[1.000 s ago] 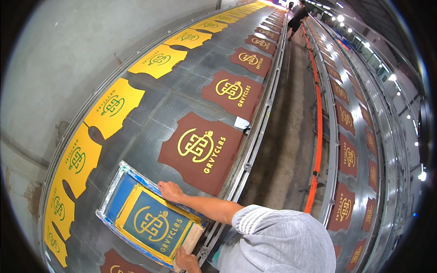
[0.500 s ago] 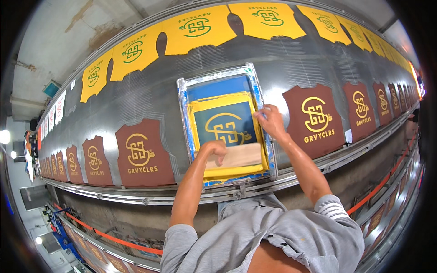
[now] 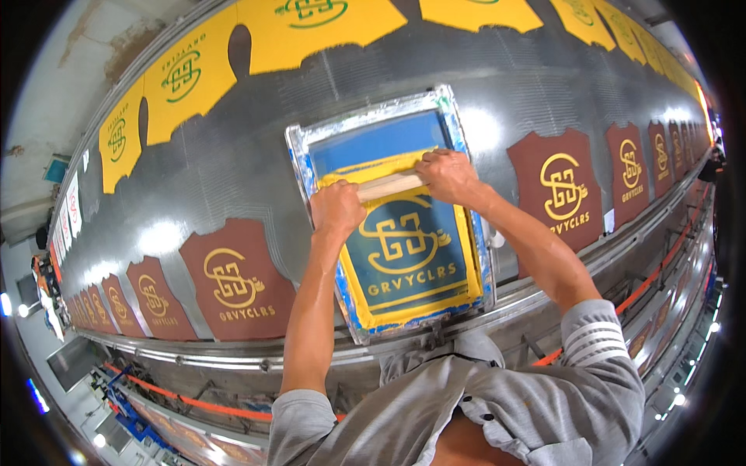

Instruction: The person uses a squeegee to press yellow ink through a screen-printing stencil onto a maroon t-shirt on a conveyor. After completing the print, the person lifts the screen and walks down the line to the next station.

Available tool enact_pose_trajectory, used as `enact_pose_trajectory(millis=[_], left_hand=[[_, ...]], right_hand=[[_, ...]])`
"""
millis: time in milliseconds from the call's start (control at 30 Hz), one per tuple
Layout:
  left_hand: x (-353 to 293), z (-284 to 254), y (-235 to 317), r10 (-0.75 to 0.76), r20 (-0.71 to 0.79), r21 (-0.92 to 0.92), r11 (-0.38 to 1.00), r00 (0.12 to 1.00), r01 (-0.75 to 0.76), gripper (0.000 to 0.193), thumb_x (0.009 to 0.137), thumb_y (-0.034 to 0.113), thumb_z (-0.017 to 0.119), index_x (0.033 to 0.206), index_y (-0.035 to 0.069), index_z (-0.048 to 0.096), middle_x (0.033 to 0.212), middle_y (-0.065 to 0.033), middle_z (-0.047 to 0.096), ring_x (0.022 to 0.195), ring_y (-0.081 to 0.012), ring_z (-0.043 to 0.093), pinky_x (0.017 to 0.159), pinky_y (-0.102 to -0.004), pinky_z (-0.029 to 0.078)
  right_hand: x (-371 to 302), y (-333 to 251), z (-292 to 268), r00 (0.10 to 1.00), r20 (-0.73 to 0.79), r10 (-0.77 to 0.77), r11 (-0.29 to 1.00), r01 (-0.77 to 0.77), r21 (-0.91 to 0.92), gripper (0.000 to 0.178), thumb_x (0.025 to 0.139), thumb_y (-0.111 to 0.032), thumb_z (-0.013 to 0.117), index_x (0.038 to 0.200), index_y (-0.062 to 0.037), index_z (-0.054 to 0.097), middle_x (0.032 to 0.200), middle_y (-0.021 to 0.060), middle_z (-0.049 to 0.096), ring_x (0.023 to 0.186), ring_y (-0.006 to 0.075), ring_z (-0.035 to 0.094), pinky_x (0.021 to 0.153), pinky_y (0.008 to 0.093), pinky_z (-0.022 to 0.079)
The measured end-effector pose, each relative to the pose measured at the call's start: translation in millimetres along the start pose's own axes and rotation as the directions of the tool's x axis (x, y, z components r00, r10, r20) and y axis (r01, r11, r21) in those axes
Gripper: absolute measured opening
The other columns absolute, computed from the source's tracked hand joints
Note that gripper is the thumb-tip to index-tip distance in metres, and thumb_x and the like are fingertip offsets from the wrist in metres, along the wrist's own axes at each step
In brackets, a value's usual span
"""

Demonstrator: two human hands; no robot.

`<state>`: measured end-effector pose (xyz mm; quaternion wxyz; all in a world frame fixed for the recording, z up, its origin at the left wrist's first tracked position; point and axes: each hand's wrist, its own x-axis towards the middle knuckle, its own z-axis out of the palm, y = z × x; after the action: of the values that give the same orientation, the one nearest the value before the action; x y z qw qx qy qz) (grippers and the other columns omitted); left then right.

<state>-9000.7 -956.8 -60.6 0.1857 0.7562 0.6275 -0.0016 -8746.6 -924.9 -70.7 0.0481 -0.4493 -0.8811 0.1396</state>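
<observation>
A screen printing frame [image 3: 298, 155] lies on the long dark table in front of me, its metal edges smeared with blue and yellow. Yellow ink [image 3: 388, 318] rings the blue mesh [image 3: 357, 260], where a logo shows through. Across the far part of the mesh lies a wooden squeegee [image 3: 391, 186]. My left hand [image 3: 339, 206] is closed around its left end. At the other end my right hand [image 3: 448, 177] grips the squeegee too. The squeegee's blade is hidden under the wood and hands.
Maroon shirt panels [image 3: 238, 283] with yellow prints lie in a row on both sides of the frame. Yellow panels [image 3: 334, 27] with green prints line the table's far side. A metal rail [image 3: 233, 361] runs along the near edge. Beyond it stretches an orange strip [image 3: 194, 402].
The squeegee has moved from the near end of the mesh to the far end. My right hand, earlier off it at the frame's right side, now grips it. The logo is uncovered.
</observation>
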Motion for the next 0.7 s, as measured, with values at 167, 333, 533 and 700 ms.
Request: enact_pose_trajectory(millis=[167, 333, 533, 700], left_hand=[[-34.6, 18.5, 1.7, 0.021, -0.094, -0.025, 0.999, 0.995, -0.024, 0.03, 0.069, 0.009, 0.065, 0.098, 0.007, 0.073, 0.093, -0.0097, 0.072, 0.078, -0.0314, 0.071, 0.068, -0.0437, 0.057], [-98.1, 40.8, 21.4, 0.015, -0.069, -0.092, 0.996, 0.998, -0.022, 0.036, 0.068, 0.007, 0.063, 0.103, 0.007, 0.073, 0.098, -0.0098, 0.072, 0.079, -0.0323, 0.07, 0.068, -0.0431, 0.057], [-184.0, 67.8, 51.1, -0.011, -0.037, -0.09, 0.996, 0.999, 0.007, 0.035, 0.068, 0.007, 0.064, 0.102, 0.006, 0.072, 0.099, -0.0098, 0.071, 0.079, -0.032, 0.07, 0.066, -0.0424, 0.058], [-246.5, 92.3, 72.6, 0.013, -0.151, -0.128, 0.991, 0.988, -0.033, 0.035, 0.066, 0.01, 0.068, 0.1, 0.008, 0.072, 0.097, -0.0085, 0.071, 0.081, -0.0312, 0.069, 0.069, -0.0413, 0.057]], right_hand=[[-28.4, -19.5, 1.8, 0.999, -0.036, -0.031, 0.996, 0.034, 0.085, 0.014, 0.071, -0.002, 0.067, 0.085, -0.0033, 0.068, 0.086, 0.0103, 0.067, 0.084, 0.0294, 0.066, 0.072, 0.0393, 0.055], [-92.6, -48.1, 11.7, 1.0, -0.006, -0.018, 0.992, 0.018, 0.129, 0.016, 0.071, -0.004, 0.069, 0.087, -0.0019, 0.068, 0.087, 0.0107, 0.066, 0.085, 0.0286, 0.067, 0.071, 0.0389, 0.055], [-171.6, -87.0, 20.5, 0.999, -0.016, -0.028, 0.974, 0.031, 0.226, 0.023, 0.073, -0.005, 0.066, 0.095, -0.0071, 0.07, 0.082, 0.0106, 0.064, 0.08, 0.0288, 0.065, 0.07, 0.0404, 0.054], [-232.5, -114.8, 25.3, 0.999, -0.013, -0.035, 0.981, 0.037, 0.19, 0.021, 0.074, -0.008, 0.065, 0.095, -0.0067, 0.069, 0.079, 0.0107, 0.063, 0.081, 0.0293, 0.064, 0.076, 0.0401, 0.052]])
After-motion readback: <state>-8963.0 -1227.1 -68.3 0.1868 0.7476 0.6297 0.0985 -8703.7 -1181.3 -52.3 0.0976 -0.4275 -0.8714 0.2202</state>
